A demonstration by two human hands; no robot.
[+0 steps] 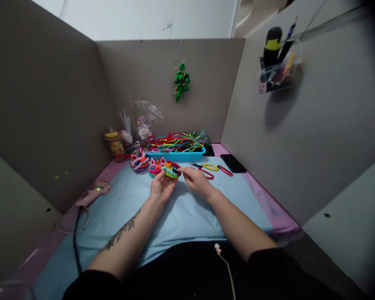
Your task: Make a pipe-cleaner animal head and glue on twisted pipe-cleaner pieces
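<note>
While your left hand [160, 188] cups the ornament [171, 170] with fingers [168, 183] curled and your right hand [196, 179] pinches its edge, rate it light, soft, crushable: hold the rim gently.

**Dim booth, soft light from above**

Light falls from overhead onto the pale blue counter [187, 216], the brightest surface. A pen holder [276, 73] throws a blurred shadow down the right wall. The left hand [161, 188] and right hand [196, 180] shade the counter faintly. Corners darken, straight edges bow, and the pipe-cleaner piece [170, 171] looks soft.
</note>
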